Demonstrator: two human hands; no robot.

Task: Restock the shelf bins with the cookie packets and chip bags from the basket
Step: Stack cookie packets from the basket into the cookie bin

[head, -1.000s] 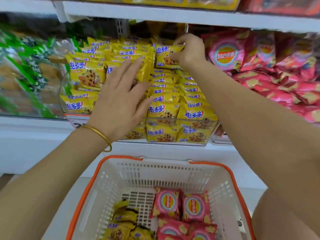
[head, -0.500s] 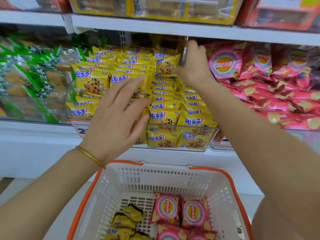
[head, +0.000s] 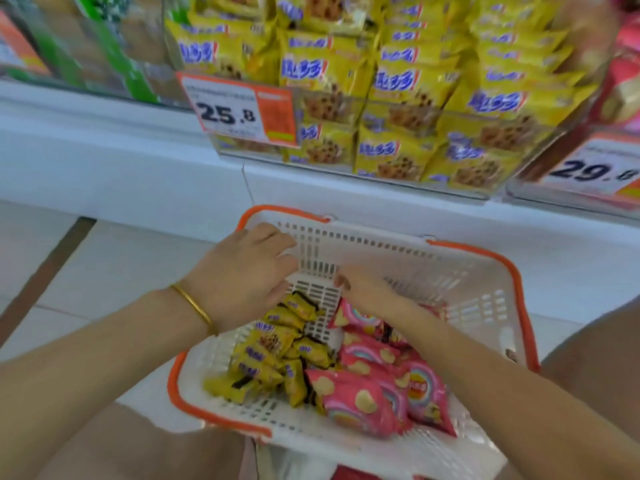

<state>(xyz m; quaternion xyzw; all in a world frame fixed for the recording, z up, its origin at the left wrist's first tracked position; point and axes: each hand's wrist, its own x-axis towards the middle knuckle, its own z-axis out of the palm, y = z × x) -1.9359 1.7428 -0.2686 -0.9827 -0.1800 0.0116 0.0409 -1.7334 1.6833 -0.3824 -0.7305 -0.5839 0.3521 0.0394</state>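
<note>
The white shelf (head: 104,161) runs across in front of me, its clear bin (head: 415,187) packed with yellow cookie packets (head: 408,81). Below it sits the orange-rimmed basket (head: 485,254). Inside it, pink chip bags (head: 363,400) lie on the right and more cookies (head: 270,344) are heaped on the left, touching the chips. My left hand (head: 239,275) hovers over the basket's far left corner, fingers loosely together and gripping nothing, thumb just above the cookies. My right hand (head: 367,289) is over the chips; it is blurred, so I cannot tell how its fingers lie. A gold bangle (head: 194,306) circles my left wrist.
</note>
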